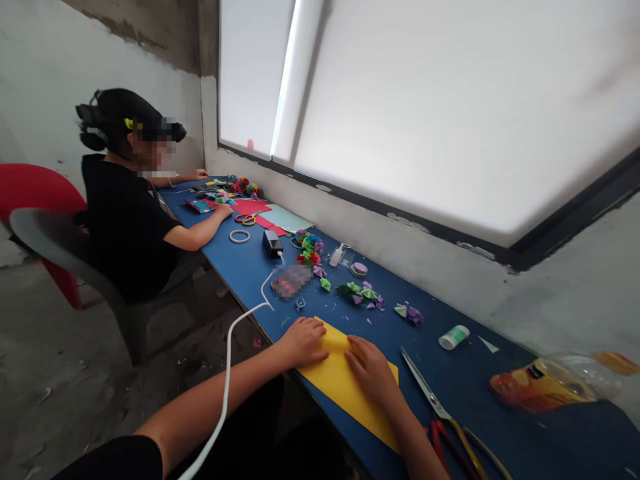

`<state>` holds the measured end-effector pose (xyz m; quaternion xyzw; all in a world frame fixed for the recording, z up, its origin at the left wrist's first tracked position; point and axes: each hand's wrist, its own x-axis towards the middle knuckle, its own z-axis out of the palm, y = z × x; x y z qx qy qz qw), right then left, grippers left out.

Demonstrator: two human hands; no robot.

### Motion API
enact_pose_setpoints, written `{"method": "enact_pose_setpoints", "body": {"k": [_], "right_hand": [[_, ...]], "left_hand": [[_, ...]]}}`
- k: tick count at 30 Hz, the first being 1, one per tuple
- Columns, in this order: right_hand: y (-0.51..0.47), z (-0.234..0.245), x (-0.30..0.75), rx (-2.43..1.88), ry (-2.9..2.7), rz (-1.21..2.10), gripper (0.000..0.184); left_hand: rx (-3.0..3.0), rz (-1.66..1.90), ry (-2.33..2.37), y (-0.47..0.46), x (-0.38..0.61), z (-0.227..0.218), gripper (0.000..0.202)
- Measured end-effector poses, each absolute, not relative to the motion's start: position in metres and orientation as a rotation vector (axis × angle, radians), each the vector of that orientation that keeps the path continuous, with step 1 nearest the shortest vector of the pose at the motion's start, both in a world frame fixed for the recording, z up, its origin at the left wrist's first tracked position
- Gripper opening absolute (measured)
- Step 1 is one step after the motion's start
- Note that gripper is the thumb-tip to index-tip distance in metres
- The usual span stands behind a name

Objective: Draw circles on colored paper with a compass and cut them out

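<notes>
A sheet of yellow paper [333, 381] lies on the blue table in front of me. My left hand [305, 342] rests on its left edge, with the fingers stretched out toward the middle. On the right part of the sheet lies my right hand [373, 371], its fingers extended and slightly bent. The paper looks folded or slightly raised between the two hands, though I cannot make out the fold clearly. Right of the sheet are long scissors [434, 400], their blades spread slightly and pointing away from me, with red-handled pliers or scissors [439, 445] partly under my right forearm.
Beyond the paper lie folded paper pieces [363, 291], a phone [293, 280], a black box [273, 244] and a white cable [231, 347]. A green-white container [454, 337] and a bottle [545, 383] are at right. A co-worker [130, 213] sits at the far left along the table [235, 273].
</notes>
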<state>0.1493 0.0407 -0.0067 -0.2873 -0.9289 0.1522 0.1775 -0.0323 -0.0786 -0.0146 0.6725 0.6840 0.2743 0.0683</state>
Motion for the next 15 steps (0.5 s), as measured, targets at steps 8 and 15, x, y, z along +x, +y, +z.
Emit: {"method": "enact_pose_setpoints", "body": {"k": [8,15], "right_hand": [[0.039,-0.005,0.151,-0.865,-2.529,0.444,0.046],[0.036,0.0,0.151,-0.757,-2.459,0.353,0.046]], "left_hand": [[2.029,0.932,1.965,-0.082,-0.034,-0.014,0.04],[1.893,1.19,1.93,-0.089,-0.038,-0.015,0.07]]}}
